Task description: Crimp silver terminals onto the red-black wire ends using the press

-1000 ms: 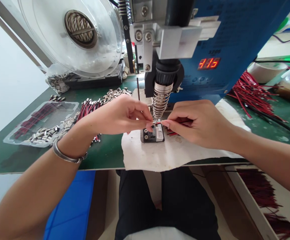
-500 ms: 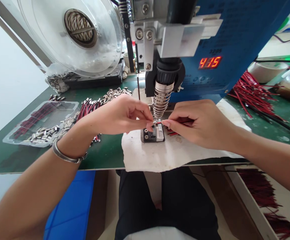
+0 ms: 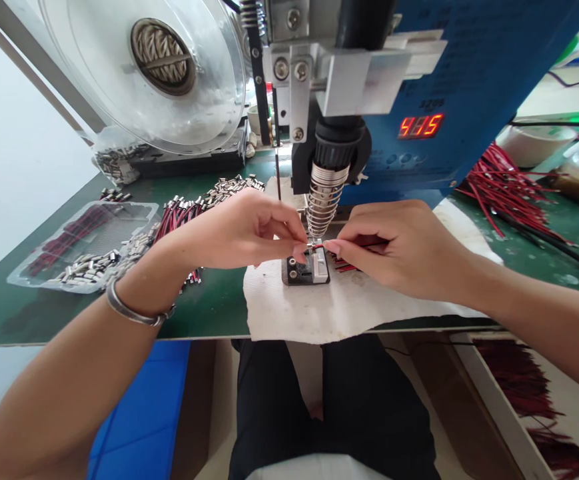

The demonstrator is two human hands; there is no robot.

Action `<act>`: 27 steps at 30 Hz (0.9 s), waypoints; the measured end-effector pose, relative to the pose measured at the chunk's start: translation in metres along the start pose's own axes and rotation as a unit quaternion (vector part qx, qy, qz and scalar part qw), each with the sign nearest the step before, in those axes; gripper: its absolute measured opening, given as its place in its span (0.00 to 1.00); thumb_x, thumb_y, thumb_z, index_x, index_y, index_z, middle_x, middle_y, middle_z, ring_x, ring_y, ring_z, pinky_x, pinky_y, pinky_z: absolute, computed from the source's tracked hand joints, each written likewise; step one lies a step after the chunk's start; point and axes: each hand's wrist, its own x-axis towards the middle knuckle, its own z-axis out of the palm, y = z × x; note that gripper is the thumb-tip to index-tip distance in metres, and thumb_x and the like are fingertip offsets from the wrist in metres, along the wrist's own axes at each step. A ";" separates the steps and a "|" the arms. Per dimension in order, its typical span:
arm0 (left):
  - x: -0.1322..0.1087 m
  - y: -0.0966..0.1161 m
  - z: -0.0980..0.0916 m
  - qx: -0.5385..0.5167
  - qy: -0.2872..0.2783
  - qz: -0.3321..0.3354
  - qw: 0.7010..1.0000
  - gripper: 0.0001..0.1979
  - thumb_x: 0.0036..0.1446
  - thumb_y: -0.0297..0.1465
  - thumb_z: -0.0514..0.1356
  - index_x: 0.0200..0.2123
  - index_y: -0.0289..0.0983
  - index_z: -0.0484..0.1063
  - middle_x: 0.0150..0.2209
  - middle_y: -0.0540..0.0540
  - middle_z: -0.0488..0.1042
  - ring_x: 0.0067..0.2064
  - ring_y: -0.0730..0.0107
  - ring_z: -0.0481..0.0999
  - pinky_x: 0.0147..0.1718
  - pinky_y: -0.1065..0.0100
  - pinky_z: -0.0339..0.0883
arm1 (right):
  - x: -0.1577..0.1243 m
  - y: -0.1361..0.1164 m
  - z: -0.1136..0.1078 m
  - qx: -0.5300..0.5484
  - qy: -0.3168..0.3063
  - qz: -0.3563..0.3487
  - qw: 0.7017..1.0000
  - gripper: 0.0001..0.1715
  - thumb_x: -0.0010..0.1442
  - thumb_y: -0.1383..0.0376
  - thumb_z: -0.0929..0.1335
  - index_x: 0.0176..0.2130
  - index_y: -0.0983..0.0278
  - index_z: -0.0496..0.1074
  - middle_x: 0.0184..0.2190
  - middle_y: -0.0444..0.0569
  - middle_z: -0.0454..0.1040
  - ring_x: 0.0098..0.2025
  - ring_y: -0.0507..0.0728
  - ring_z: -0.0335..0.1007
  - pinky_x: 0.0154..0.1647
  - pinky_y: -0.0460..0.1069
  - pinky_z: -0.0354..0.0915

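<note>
Under the soldering machine's tip, wrapped in a coil spring [image 3: 326, 197], my two hands meet over a small black and metal fixture [image 3: 309, 270]. My left hand [image 3: 254, 230] is pinched at the fixture's left side, on what looks like a small metal connector, mostly hidden by the fingertips. Opposite it, my right hand [image 3: 394, 250] pinches a thin red and black wire [image 3: 318, 247] between thumb and forefinger, its end pointing at the connector. More red and black wires [image 3: 345, 264] lie beneath my right hand on a white cloth [image 3: 309, 320].
At left stands a clear plastic tray [image 3: 34, 283] of metal connectors and wires. Beside it lie wired pieces [image 3: 172, 220] and loose connectors [image 3: 229, 190]. A solder reel [image 3: 84, 73] rises behind. The blue machine housing [image 3: 419, 167] shows 415. Red wires [image 3: 506, 187] are heaped at right.
Both hands hold the same pose at the fixture. The whole view has shifted very slightly; nothing has been visibly let go or taken up.
</note>
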 end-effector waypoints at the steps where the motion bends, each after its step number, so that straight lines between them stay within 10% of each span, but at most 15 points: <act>1: 0.000 0.000 0.000 -0.001 0.000 0.001 1.000 0.04 0.58 0.28 0.65 0.36 0.39 0.81 0.34 0.50 0.86 0.33 0.66 0.86 0.24 0.74 0.74 | 0.000 0.000 0.000 0.001 -0.001 0.001 1.000 0.18 0.68 0.65 0.69 0.25 0.62 0.75 0.23 0.45 0.74 0.25 0.53 0.67 0.28 0.51 0.57; 27: -0.001 0.001 0.000 0.001 -0.004 -0.010 1.000 0.05 0.59 0.30 0.65 0.38 0.38 0.82 0.35 0.49 0.86 0.33 0.67 0.85 0.24 0.73 0.71 | 0.002 -0.001 0.000 0.011 -0.009 0.025 1.000 0.18 0.67 0.64 0.69 0.24 0.61 0.73 0.23 0.45 0.73 0.25 0.53 0.66 0.28 0.51 0.57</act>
